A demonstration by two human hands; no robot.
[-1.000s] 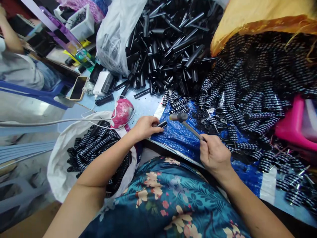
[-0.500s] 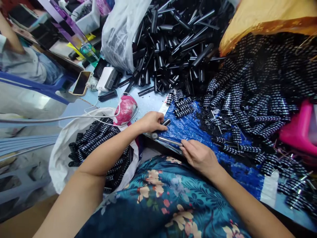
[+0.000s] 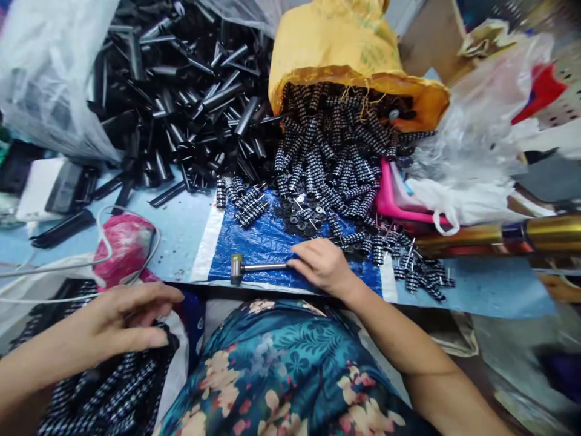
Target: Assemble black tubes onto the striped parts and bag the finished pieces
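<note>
My right hand (image 3: 322,264) is closed round the handle end of a small hammer (image 3: 264,267), low over the blue plastic sheet (image 3: 227,239) at the table's front edge. The hammer's head points left. My left hand (image 3: 131,318), fingers apart and holding nothing, is above the white sack (image 3: 179,351) at lower left. Black pieces with rows of white marks (image 3: 122,387) fill that sack. Similar patterned pieces (image 3: 249,206) lie at the back of the sheet, beside a larger heap (image 3: 318,157).
Plain black tubes (image 3: 181,115) are heaped at the back left beside a clear plastic bag (image 3: 49,79). A yellow sack (image 3: 336,42) opens over the patterned heap. A pink bundle (image 3: 124,245) with a white cable sits left; a pink container (image 3: 388,194) stands right.
My left hand has left the table edge, let go of a black tube and opened over the sack. My right hand keeps the hammer. The view has swung right.
</note>
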